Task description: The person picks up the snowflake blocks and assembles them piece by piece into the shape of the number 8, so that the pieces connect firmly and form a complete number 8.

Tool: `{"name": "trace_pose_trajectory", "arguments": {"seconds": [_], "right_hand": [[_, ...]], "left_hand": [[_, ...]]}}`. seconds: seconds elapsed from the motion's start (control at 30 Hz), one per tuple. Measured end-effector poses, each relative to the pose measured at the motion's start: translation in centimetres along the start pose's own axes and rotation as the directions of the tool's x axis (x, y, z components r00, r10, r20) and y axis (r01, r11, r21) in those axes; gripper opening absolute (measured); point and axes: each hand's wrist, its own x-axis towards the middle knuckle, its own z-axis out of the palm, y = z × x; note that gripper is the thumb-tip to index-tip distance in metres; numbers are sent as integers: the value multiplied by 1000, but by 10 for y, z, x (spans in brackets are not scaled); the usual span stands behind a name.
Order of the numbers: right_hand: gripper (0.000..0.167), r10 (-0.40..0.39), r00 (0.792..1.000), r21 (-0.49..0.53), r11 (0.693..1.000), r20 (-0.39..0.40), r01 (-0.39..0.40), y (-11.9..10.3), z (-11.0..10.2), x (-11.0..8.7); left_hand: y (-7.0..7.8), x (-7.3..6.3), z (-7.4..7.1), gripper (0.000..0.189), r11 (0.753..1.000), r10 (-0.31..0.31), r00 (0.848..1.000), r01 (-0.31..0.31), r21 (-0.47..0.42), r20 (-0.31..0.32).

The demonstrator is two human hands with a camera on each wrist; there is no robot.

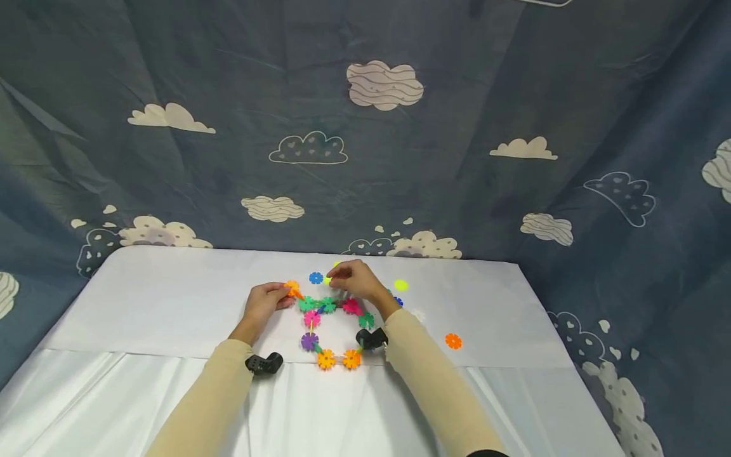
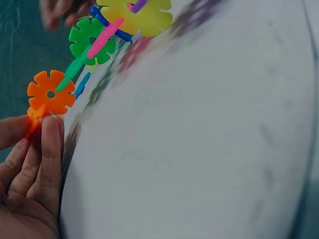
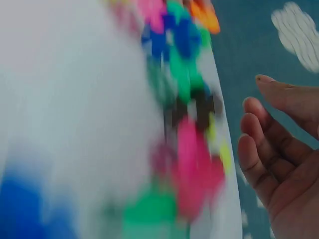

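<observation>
My left hand (image 1: 264,306) pinches an orange notched disc (image 2: 36,118) between thumb and fingers. It is joined to another orange disc (image 2: 51,93) at the far left end of a linked structure. Green discs (image 1: 309,304), a pink disc (image 1: 311,319), a purple disc (image 1: 309,342) and two yellow-orange discs (image 1: 326,359) form a loop on the table. Over the loop's far side hovers my right hand (image 1: 356,279), near a blue disc (image 1: 316,278). In the right wrist view its thumb and fingers stand apart with nothing between them; the structure there is blurred.
On the white-covered table (image 1: 171,304), a loose orange disc (image 1: 454,341) lies to the right. A yellow disc (image 1: 401,285) rests farther back, with a blue disc (image 1: 398,301) partly behind my right arm. A dark cloud-patterned cloth (image 1: 240,76) hangs behind.
</observation>
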Motion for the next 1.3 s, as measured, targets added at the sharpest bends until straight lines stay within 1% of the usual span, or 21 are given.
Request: {"name": "trace_pose_trajectory", "arguments": {"seconds": [0.07,0.2,0.3,0.37,0.47,0.57,0.63,0.73,0.83,0.87,0.93,1.03,1.1,1.17,1.23,1.3], "right_hand": [[17,11,1000,-41,999,-23,-12,13,-15,-14],[13,73,996,-149,986,-56,-81,39,-40,-46],[13,137,988,-199,969,-71,-148,54,-53,-70],[16,147,986,-223,961,-78,-161,58,-57,-79],[21,163,983,-248,952,-80,-178,61,-58,-86],[25,164,984,-281,943,-75,-179,62,-55,-88],[26,178,980,-291,937,-84,-195,62,-52,-87],[25,188,976,-297,931,-109,-212,63,-49,-88],[24,201,971,-281,932,-128,-230,65,-48,-91],[23,209,970,-255,938,-127,-236,65,-47,-92],[20,221,968,-167,957,-114,-238,67,-48,-92],[16,208,975,29,978,-81,-206,70,-49,-90],[14,177,982,152,974,-63,-166,69,-51,-85],[12,144,988,242,962,-60,-125,64,-51,-77],[11,113,991,299,950,-69,-87,55,-48,-66],[14,84,994,342,938,-72,-54,41,-43,-52]], "left_hand": [[1,0,-1,33,1000,2,1000,-2,12,9],[3,-1,-3,33,1000,3,1000,-3,18,30],[3,-2,-2,33,1000,-1,999,1,24,38],[5,-3,-4,35,1000,1,999,-2,28,33],[6,-3,-7,37,1000,-13,999,12,19,29],[6,-3,-7,38,999,-40,999,39,11,28],[5,-3,-6,39,998,-56,998,56,14,27],[4,-2,-4,38,999,-49,998,48,17,31],[3,-1,-3,38,999,-43,998,42,20,50],[2,-1,-3,38,999,-46,998,45,18,53],[2,-1,-3,38,999,-51,997,50,21,56],[2,0,-3,38,999,-47,997,46,29,59],[2,1,-3,38,998,-46,997,45,32,54],[2,1,-3,37,999,-45,998,44,30,49],[3,1,-4,37,999,-43,998,42,21,49],[2,1,-4,36,999,-39,998,39,5,53]]}}
